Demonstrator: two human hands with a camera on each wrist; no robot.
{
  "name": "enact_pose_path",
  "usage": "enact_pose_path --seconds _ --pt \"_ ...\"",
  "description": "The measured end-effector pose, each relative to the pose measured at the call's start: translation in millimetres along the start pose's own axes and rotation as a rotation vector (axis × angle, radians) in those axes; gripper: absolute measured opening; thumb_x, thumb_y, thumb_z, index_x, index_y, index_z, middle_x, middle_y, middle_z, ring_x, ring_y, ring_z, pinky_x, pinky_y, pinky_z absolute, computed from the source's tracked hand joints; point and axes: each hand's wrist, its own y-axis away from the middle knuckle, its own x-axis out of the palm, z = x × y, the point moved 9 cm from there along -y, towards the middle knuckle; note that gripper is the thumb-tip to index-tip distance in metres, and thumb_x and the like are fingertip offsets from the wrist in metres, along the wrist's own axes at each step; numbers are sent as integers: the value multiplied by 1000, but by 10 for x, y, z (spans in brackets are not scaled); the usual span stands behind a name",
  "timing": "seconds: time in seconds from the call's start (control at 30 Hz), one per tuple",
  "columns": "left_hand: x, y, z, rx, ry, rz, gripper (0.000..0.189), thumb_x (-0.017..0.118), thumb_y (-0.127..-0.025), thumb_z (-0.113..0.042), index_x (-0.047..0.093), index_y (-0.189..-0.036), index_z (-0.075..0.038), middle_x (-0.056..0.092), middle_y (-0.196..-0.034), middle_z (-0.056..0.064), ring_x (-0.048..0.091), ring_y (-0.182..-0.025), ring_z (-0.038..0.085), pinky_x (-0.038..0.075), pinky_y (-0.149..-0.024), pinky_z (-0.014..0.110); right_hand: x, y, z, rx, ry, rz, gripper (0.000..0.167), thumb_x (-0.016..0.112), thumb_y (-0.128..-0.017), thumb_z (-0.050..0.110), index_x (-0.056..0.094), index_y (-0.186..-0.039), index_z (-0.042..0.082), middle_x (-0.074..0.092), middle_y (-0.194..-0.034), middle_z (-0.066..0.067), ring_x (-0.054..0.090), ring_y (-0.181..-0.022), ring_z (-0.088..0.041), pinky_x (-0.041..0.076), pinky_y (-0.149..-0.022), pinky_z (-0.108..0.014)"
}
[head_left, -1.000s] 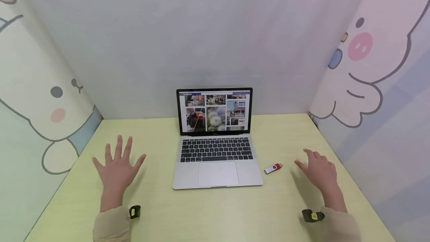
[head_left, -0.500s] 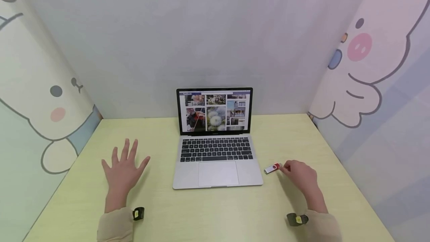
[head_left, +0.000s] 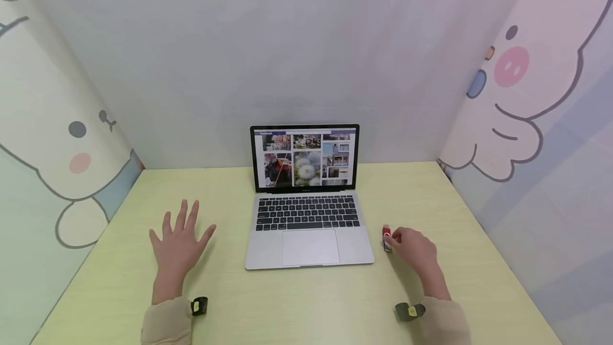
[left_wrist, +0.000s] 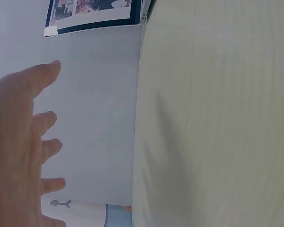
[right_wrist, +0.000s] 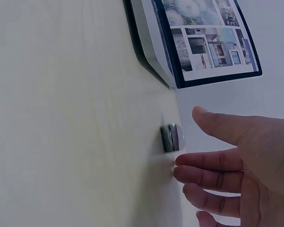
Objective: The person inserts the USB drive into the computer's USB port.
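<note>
Lying on the counter [head_left: 325, 302], just to the right of the open laptop [head_left: 308, 201] and apart from it, a small USB stick [head_left: 386, 230], red end toward the back wall [head_left: 306, 57], silver end toward the person. At the stick, the right hand [head_left: 415, 249], thumb parted from the softly bent fingers and nothing held between them; in the right wrist view, the silver end of the stick just beside the fingertips, with contact impossible to tell surely. On the laptop, a lit screen [head_left: 305, 161] with several photographs, a black keyboard [head_left: 307, 213] and a wide trackpad [head_left: 310, 247]. Well to the left of the laptop, the left hand [head_left: 178, 246], wide open above the counter, all fingers spread, with a shadow below. Beige sleeves [head_left: 445, 321] and dark bands [head_left: 409, 311] at both wrists. At right, a pink-nosed cartoon figure [head_left: 514, 73]; at left, another white cartoon figure [head_left: 72, 148] with pink cheek.
</note>
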Motion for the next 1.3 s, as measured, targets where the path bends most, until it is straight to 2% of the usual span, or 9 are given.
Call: enact_pose_path --seconds 0.2,0.4,0.5,0.73,0.93,1.17,1.3 --pt "77 -5 32 2 7 8 80 47 -95 -56 10 -157 -22 14 -163 14 14 -141 54 7 -102 83 58 -17 37 32 -39 -23 35 74 -83 36 68 -97 4 63 -75 -2 52 -64 -17 37 -53 -27" --pt "136 -7 30 5 21 17 81 47 -95 -56 7 -157 -23 12 -163 14 14 -140 55 7 -101 83 31 -34 74 -11 -53 -68 24 76 -82 22 69 -97 4 67 -78 -3 54 -66 -16 41 -55 -29" --pt "156 -5 26 6 28 27 80 45 -96 -57 7 -157 -23 13 -163 15 14 -140 55 8 -101 83 28 -53 59 -18 -74 -74 22 76 -82 21 70 -97 5 67 -78 -2 54 -66 -16 40 -56 -28" --pt "210 -12 -38 8 85 95 79 40 -97 -59 5 -157 -22 9 -164 14 10 -142 54 8 -103 82 54 -114 -67 20 -193 -45 24 74 -85 22 69 -102 6 67 -87 -7 54 -75 -19 39 -60 -26" --pt "218 -22 -191 34 142 146 79 44 -98 -55 8 -157 -18 13 -163 17 13 -140 57 13 -103 82 37 -211 -141 31 -314 -47 27 69 -90 21 66 -108 2 66 -97 -14 54 -81 -22 42 -63 -26" --pt "272 -16 -251 38 108 198 79 44 -98 -54 10 -157 -16 13 -163 17 14 -140 57 16 -104 80 15 -328 -213 35 -401 -85 30 66 -92 22 65 -115 2 66 -109 -18 58 -95 -28 49 -81 -36" --pt "282 -9 -242 36 109 197 78 45 -98 -53 10 -157 -14 13 -163 18 14 -140 57 16 -104 80 22 -406 -250 38 -474 -104 32 65 -93 23 65 -118 3 66 -115 -20 60 -98 -26 51 -73 -25"
